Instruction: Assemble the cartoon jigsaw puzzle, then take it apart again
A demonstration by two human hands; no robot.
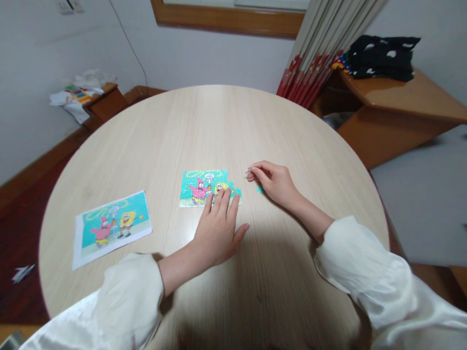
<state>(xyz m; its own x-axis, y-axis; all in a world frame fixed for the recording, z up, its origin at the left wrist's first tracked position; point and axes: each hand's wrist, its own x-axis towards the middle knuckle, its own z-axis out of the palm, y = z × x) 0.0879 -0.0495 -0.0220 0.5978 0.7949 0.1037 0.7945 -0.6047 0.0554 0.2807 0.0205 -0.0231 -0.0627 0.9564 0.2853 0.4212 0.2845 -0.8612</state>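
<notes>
A black patterned cloth [381,58] lies on a wooden cabinet [423,97] near a red-and-beige curtain [321,43].

The left hand [218,227] lies palm down, fingers spread; the right hand [274,183] pinches at its fingertips.

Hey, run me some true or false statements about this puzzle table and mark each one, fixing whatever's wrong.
1. The left hand lies over the lower edge of the puzzle. True.
2. The printed sheet is to the right of the puzzle. False: it lies to the left.
3. The puzzle's upper right corner is filled in. False: pieces are missing there.
4. A loose teal piece lies beside the right hand. True.
5. The right hand is spread flat. False: its thumb and fingertips are drawn together on what looks like a thin piece.
6. The table has a rounded edge. True.
</notes>
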